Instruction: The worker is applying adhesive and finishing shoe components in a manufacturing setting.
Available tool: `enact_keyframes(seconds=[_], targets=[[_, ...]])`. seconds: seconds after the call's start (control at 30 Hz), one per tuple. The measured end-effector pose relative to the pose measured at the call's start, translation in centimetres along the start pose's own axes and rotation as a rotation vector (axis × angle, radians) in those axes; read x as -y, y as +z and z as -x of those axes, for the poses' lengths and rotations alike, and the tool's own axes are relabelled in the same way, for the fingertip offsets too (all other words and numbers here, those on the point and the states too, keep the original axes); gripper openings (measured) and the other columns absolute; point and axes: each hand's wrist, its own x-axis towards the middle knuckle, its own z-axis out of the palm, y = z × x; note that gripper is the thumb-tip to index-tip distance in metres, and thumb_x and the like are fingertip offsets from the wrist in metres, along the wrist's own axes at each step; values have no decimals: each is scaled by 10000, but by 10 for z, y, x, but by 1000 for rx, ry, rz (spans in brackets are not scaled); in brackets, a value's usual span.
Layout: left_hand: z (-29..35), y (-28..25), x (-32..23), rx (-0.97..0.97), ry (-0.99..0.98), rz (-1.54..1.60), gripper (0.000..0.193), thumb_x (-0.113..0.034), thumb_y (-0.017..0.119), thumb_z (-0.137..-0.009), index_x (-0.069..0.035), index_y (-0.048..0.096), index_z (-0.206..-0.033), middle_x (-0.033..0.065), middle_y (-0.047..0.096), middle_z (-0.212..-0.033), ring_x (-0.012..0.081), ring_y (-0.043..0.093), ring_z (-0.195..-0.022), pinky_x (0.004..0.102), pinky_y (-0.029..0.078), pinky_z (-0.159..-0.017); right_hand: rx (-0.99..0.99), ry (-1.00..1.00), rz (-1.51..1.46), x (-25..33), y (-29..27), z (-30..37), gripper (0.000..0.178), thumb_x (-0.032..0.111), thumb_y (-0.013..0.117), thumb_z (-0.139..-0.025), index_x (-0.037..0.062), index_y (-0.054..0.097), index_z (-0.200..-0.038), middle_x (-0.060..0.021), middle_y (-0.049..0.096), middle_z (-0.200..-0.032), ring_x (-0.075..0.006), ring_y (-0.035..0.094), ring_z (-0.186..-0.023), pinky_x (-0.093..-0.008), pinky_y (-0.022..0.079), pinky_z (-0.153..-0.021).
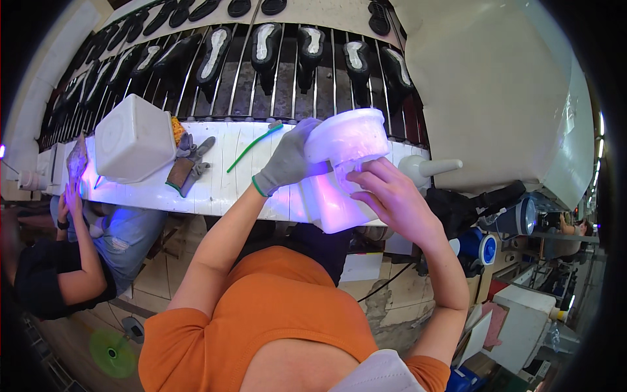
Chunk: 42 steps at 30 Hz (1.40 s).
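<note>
A round white tub (349,134) is tilted in my left hand (287,157), which wears a grey glove with a green cuff and grips the tub's left side. Bare and curled, my right hand (390,196) has its fingers at a translucent whitish piece (345,171) below the tub's rim. What exactly its fingertips pinch is hidden. Under both hands a white squarish container (333,212) sits at the bench's near edge, lit violet. Left of my gloved hand lies a green toothbrush (255,145) on the white bench (225,186).
Beyond the bench, black shoes (264,49) with whitish insides lie on a metal roller rack (333,72). Grey gloves (194,160), a brown pad (179,175) and a white box-shaped container (134,140) are left. A white spouted bottle (421,168) stands right. Another person (78,268) sits at left.
</note>
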Motion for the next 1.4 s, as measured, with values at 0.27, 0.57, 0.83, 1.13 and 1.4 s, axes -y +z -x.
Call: enact_keyframes(seconds=[0.27, 0.57, 0.83, 1.13, 1.4], targets=[[0, -6, -6, -13, 47, -129, 581, -220, 818, -633, -26, 583, -1128, 122, 588, -1073, 286, 608, -979, 368, 496, -847, -150, 263, -153, 6, 26, -10, 181, 74, 688, -800, -21, 586, -915, -156, 594, -929, -323, 604, -818, -394, 494, -708], [-3, -6, -4, -14, 93, -144, 549, -235, 811, -614, -36, 603, -1081, 124, 612, -1032, 307, 595, -999, 391, 490, -873, -162, 215, -23, -4, 32, -1, 182, -28, 654, -794, 19, 582, -954, -119, 588, -837, -215, 594, -681, -326, 484, -617], [-4, -7, -1, -21, 134, -127, 517, -236, 803, -624, -32, 604, -1055, 127, 609, -1010, 320, 588, -991, 402, 489, -869, 25, 6, 292, -9, 14, -5, 287, -35, 615, -699, 87, 620, -958, -128, 548, -985, -288, 569, -869, -381, 508, -713], [-2, -9, 1, 25, 86, -151, 606, -177, 818, -579, -27, 599, -1123, 132, 604, -1103, 281, 599, -1032, 376, 476, -902, 291, -11, 261, 1, -9, -17, 183, 15, 650, -706, 32, 593, -879, -130, 527, -928, -290, 542, -895, -396, 472, -786], [-2, -8, 3, 23, 112, -152, 591, -184, 826, -585, -22, 605, -1109, 130, 610, -1085, 289, 596, -1019, 369, 478, -890, 397, -240, 438, -2, -5, -10, 140, 128, 600, -725, 70, 564, -847, -41, 522, -867, -186, 521, -855, -310, 436, -744]])
